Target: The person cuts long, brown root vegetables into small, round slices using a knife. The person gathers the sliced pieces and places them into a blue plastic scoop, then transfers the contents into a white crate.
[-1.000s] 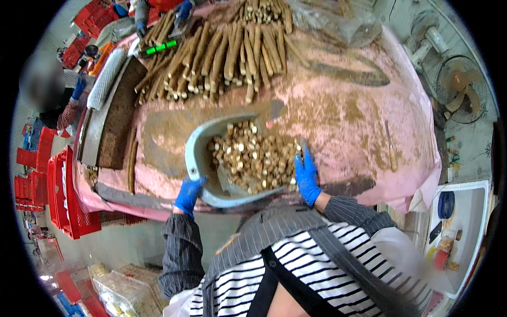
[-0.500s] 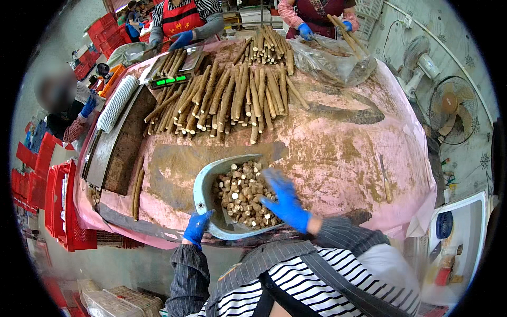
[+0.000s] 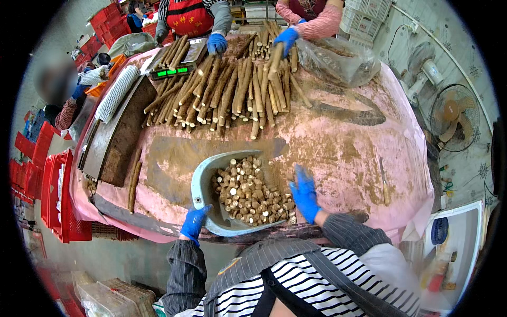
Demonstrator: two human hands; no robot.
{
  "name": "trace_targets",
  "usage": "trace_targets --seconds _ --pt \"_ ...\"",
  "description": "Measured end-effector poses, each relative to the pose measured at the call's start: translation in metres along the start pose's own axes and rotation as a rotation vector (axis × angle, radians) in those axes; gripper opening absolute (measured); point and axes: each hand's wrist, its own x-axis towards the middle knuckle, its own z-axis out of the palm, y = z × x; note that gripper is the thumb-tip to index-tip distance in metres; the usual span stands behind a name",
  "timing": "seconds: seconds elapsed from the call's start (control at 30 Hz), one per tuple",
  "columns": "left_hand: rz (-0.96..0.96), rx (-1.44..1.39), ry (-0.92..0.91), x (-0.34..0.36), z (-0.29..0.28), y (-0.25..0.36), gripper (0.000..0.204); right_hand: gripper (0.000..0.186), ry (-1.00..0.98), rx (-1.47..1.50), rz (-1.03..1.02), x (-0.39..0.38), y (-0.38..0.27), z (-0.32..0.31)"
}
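Note:
A pale blue plastic scoop (image 3: 198, 182) lies near the table's front edge, its open side toward the right. Many short cut root ends (image 3: 245, 193), brown with white cut faces, fill it and reach its open mouth. My blue-gloved left hand (image 3: 194, 224) is closed on the scoop's near left rim. Just right of the mouth, my blue-gloved right hand (image 3: 304, 194) is spread flat over the table, holding nothing. Beyond the scoop lies a wide pile of long brown yam roots (image 3: 224, 98).
A soil-smeared pink sheet covers the table (image 3: 348, 158). A knife (image 3: 385, 185) lies at right, two roots (image 3: 134, 185) at left beside a metal trough (image 3: 124, 137). Across stand a scale (image 3: 171, 72), a plastic bag (image 3: 343, 63) and two co-workers, one gloved hand (image 3: 287, 39) holding roots.
My right hand has moved right, from over the cut ends to beside the scoop's mouth. The ends have spread rightward. A co-worker's roots have moved from the bag to the pile.

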Motion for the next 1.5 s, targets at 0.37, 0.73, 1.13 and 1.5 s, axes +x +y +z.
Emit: trace_targets --seconds 0.37,0.73,1.13,1.5 --pt "-0.015 -0.108 -0.018 -0.001 0.003 0.008 0.035 0.071 -0.293 0.379 -0.247 0.044 -0.103 0.031" --pt "0.015 -0.121 -0.019 -0.003 0.005 0.001 0.038 0.074 -0.333 0.107 0.180 -0.078 -0.005 -0.062" --pt "0.125 -0.005 -0.036 0.004 0.001 -0.009 0.037 0.038 -0.185 0.617 0.107 -0.006 -0.045 0.023" --pt "-0.045 -0.004 0.007 -0.008 0.007 0.019 0.038 0.072 0.028 -0.058 -0.103 0.053 -0.022 0.023"
